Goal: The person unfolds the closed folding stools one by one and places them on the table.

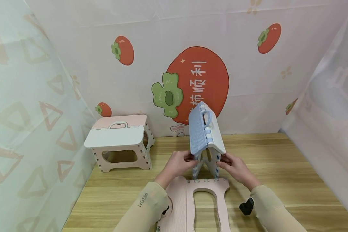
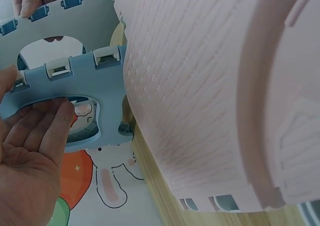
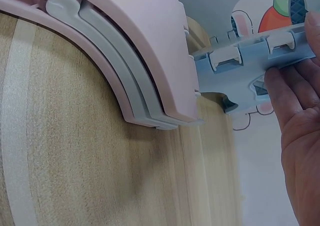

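A blue and white folding stool (image 1: pixel 198 130) stands half folded at the middle of the table, its two top panels peaked like a roof with a looped handle along the ridge. My left hand (image 1: pixel 178 164) grips the stool's left leg panel, fingers passing through its cutout in the left wrist view. On the opposite side, my right hand (image 1: pixel 235 166) pinches the right leg panel (image 3: pixel 240 68) by its hinged edge, thumb on one face and fingers on the other. Directly in front lies a pink folding stool (image 1: pixel 178 206), flat, partly covered by my left sleeve.
At the back left an unfolded pink and white stool (image 1: pixel 114 137) stands on its legs. The wooden table (image 1: pixel 266 161) meets a printed cloth backdrop (image 1: pixel 243 96) behind, with cloth walls on both sides. A small black object (image 1: pixel 246 206) is at my right wrist.
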### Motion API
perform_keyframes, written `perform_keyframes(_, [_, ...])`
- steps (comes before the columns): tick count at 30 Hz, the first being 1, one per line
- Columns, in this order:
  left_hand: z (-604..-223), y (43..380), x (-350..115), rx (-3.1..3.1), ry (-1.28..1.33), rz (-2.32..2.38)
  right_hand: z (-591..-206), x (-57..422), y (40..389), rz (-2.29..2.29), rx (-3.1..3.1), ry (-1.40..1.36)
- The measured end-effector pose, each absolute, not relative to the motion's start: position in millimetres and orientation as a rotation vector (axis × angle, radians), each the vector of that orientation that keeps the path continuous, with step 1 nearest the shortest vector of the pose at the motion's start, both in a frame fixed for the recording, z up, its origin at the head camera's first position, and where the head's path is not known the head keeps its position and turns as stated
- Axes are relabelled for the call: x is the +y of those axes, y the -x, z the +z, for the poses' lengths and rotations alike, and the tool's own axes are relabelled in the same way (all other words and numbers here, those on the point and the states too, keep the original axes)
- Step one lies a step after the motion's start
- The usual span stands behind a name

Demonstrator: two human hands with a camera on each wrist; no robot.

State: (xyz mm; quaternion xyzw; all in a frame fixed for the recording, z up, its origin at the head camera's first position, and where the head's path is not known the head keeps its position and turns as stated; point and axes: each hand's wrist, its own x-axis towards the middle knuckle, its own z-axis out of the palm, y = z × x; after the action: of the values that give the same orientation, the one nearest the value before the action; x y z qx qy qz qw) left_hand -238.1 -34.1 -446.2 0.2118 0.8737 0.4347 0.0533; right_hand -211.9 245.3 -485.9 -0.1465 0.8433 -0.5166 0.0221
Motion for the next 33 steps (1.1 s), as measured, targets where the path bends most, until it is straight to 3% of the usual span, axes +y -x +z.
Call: perform_keyframes(33, [-448.3,239.1,-39.6,2.654,-0.649,1.34,-485.7,245.9,211.8,-1.599,2.627,0.463])
